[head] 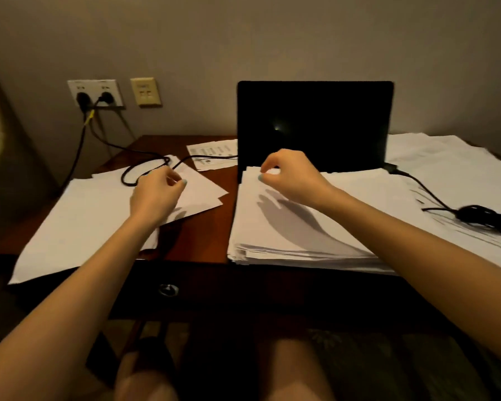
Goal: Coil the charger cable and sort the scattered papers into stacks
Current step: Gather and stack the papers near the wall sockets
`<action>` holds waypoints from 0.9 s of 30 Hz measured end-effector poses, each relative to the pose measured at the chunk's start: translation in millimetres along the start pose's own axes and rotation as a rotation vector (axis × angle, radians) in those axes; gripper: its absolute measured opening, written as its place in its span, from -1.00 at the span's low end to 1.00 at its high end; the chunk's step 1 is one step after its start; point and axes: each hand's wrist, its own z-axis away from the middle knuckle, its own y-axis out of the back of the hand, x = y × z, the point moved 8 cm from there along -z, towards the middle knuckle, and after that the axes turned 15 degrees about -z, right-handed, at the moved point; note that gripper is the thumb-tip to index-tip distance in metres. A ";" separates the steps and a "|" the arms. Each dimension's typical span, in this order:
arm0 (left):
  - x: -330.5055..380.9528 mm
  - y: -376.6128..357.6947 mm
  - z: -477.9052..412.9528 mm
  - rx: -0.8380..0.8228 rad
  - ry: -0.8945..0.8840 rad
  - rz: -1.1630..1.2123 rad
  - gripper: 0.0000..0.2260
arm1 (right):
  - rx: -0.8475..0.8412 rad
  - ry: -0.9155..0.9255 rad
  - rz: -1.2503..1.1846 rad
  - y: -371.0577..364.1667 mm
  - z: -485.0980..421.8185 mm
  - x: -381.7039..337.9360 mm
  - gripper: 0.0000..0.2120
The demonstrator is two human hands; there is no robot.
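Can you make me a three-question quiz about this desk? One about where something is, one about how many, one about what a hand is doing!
1. Where is the paper stack? A on the floor; B in front of the laptop; C on a chair.
2. How many black plugs sit in the wall outlet? A two; B none; C five.
3. What is the right hand doing? A lying flat; B holding a cup; C pinching the top sheet.
Answers: 1 B, the stack lies at the laptop's base. 2 A, one plug in each socket. 3 C, thumb and fingers close on its edge.
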 end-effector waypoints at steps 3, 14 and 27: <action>-60.6 17.1 -0.9 -0.035 0.113 -0.180 -0.81 | -0.125 0.018 -0.056 -53.3 -32.8 -34.7 -0.73; -205.7 48.5 10.5 -0.345 0.409 -0.443 -0.34 | -0.549 -0.219 0.204 -155.0 -109.1 -25.3 -0.38; -210.4 42.1 6.8 -0.414 0.583 -0.247 -0.60 | -0.376 -0.366 0.010 -172.5 -124.5 15.6 -0.62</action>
